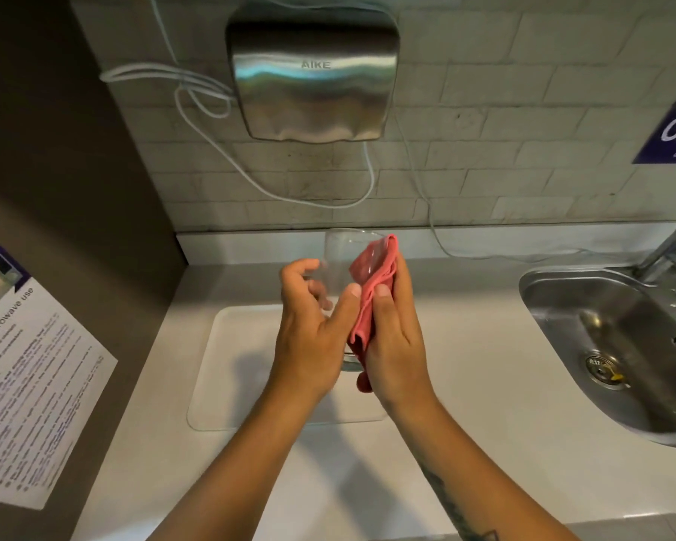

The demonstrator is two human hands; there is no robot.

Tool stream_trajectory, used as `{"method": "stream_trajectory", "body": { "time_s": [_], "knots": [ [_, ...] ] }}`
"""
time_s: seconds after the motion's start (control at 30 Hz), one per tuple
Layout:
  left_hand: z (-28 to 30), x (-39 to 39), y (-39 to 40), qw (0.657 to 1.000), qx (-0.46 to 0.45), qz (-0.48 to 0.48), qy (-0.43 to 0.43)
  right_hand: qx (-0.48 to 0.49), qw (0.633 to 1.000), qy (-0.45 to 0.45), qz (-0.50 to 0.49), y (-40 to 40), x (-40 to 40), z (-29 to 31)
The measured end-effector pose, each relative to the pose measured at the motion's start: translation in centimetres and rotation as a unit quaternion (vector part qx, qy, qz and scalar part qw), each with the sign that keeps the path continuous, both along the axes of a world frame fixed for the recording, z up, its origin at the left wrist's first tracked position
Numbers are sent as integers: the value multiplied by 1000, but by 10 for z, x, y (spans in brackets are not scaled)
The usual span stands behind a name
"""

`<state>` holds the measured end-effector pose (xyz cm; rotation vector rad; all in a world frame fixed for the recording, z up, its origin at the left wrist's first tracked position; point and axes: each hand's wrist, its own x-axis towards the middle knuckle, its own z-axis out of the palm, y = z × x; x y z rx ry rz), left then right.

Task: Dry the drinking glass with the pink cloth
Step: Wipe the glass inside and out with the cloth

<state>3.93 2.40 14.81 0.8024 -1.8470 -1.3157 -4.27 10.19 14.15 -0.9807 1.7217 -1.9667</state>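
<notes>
Gripping drinking glass (338, 259) in left hand (309, 329), right hand (395, 341) fingers pinching pink cloth (371, 290) against it

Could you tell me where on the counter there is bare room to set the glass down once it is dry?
The clear mat under the hands is bare, and so is the white counter between mat and sink. The left edge is hemmed by the wall notice.

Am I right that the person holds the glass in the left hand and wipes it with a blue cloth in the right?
Not quite: the cloth is pink, not blue, as the head view shows. The left hand holds the glass; the right hand wipes.
</notes>
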Motion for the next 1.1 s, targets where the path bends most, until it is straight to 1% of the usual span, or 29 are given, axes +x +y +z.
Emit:
{"method": "stream_trajectory", "body": {
  "time_s": [0.07, 0.1, 0.2, 0.33, 0.43, 0.5, 0.57, 0.63, 0.73, 0.87, 1.0, 1.1],
  "knots": [
    [-5, 4, 4, 999, -31, 12, -14, 3, 1000, -5, -8, 1, 0, -4],
    [-8, 6, 6, 999, -28, 9, -20, 5, 1000, -6, -6, 2, 0, -4],
    [-12, 6, 5, 1000, 4, 8, -19, 9, 1000, 7, 7, 1, 1, -4],
    [-5, 4, -2, 998, 50, 19, 20, 9, 998, 50, 30, 6, 12, -11],
    [-3, 6, -4, 998, 50, 11, 42, -4, 997, 64, 43, 13, 22, -23],
    [-4, 7, -3, 997, 59, 0, 52, -1, 998, 52, 42, 11, 17, -17],
    [-7, 6, -1, 993, 94, -18, 70, -5, 999, 23, 42, 4, 4, -6],
    [-8, 5, 0, 988, 121, -36, 94, -13, 999, 13, 46, 1, -7, 4],
    [-3, 4, -5, 986, 120, -34, 113, -17, 998, 1, 68, 7, 5, 1],
    [2, 2, -14, 988, 105, -42, 104, -14, 996, 7, 83, 15, 27, -12],
    [-4, 3, -2, 984, 127, -65, 107, -33, 997, 13, 63, 6, 0, 6],
    [-1, 3, -1, 983, 132, -55, 113, -38, 996, 2, 78, 6, -1, 12]
  ]
}}
